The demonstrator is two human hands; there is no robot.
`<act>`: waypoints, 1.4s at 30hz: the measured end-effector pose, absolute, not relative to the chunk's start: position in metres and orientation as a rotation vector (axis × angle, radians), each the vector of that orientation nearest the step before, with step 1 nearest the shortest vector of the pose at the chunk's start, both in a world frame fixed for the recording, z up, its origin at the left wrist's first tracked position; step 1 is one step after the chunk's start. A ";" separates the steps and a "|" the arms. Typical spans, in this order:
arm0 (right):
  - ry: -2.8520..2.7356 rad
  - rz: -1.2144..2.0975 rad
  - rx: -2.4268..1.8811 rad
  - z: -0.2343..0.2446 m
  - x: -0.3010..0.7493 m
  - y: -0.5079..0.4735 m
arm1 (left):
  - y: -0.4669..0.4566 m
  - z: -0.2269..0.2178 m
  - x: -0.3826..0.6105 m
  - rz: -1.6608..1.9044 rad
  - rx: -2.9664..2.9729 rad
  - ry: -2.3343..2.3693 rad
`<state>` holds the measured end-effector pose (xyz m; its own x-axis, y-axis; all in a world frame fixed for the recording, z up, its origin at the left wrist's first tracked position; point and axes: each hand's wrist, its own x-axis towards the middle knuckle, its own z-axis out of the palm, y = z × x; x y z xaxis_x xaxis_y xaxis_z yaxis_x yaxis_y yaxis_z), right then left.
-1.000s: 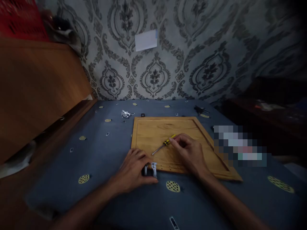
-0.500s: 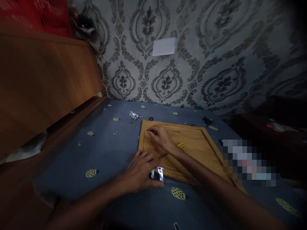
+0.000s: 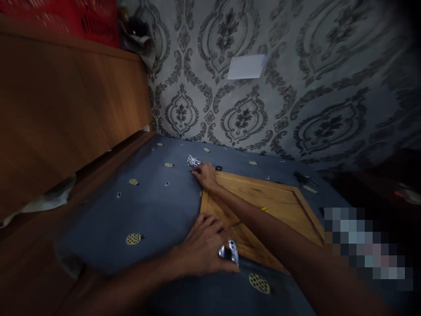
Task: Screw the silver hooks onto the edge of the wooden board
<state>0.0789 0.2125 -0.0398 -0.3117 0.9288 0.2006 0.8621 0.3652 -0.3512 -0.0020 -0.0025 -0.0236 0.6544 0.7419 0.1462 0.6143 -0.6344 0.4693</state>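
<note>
The hinge (image 3: 233, 252) sat at the near edge of the panel (image 3: 253, 186), held between the thumb and fingers of your left hand (image 3: 210, 241). The screwdriver (image 3: 265, 209) lay on the panel, partly hidden by your right forearm. Your right hand (image 3: 204, 175), fingers bunched, was beside the metal parts (image 3: 193, 161) near the panel's far left corner; I could not tell whether it pinched anything. Blue cloth (image 3: 158, 197) lay beneath, patterned wall (image 3: 210, 101) behind.
</note>
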 end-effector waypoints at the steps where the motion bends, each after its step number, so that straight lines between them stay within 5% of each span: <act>1: -2.259 0.250 -1.576 -0.040 0.077 0.214 | -0.003 -0.023 -0.002 0.453 2.490 1.075; 19: -1.867 0.826 -1.360 -0.038 0.095 0.209 | -0.005 -0.020 -0.004 0.485 2.518 1.046; 42: -1.420 1.169 -1.092 -0.023 0.215 -0.008 | -0.005 -0.026 -0.008 0.570 2.631 1.031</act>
<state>0.2148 -0.0076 -0.0227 -0.1370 0.9820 0.1303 0.0604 0.1396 -0.9884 -0.0083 -0.0050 -0.0262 0.6716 0.6926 0.2633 0.5911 -0.7150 0.3732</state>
